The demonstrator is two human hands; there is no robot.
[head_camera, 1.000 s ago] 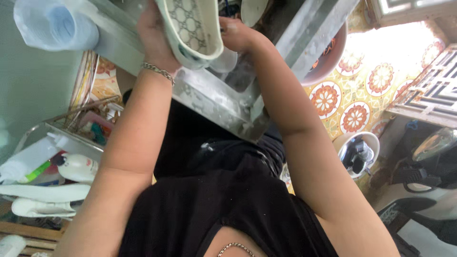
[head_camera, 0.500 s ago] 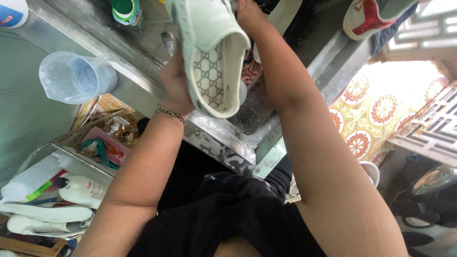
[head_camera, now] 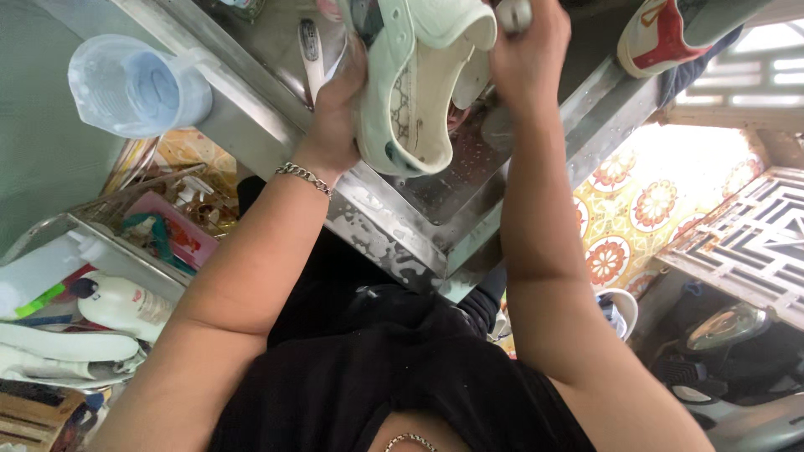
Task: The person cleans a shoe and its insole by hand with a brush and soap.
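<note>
Shoe (head_camera: pixel 414 92) clamped in left grip (head_camera: pixel 339 100) over sink (head_camera: pixel 394 226); right grip (head_camera: pixel 528 50) fisted on brush handle (head_camera: pixel 512 15).

Around the steel sink (head_camera: pixel 394 243) are two shoes, one pale (head_camera: pixel 414 84) and one red-and-white (head_camera: pixel 657 38), one clear measuring jug (head_camera: pixel 134 84), and two hands.

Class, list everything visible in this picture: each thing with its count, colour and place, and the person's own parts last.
Slip-on shoe: 1, pale green-white, held over sink.
Steel sink: 1, silver, centre.
Measuring jug: 1, clear, sink ledge.
Red-and-white shoe: 1, sink's far edge.
White bottle: 1, dark cap, rack at frame left.
Tiled floor: orange-yellow pattern.
Bracelet: 1, silver, left wrist.
Left hand: grips shoe.
Right hand: holds something small, unclear.
</note>
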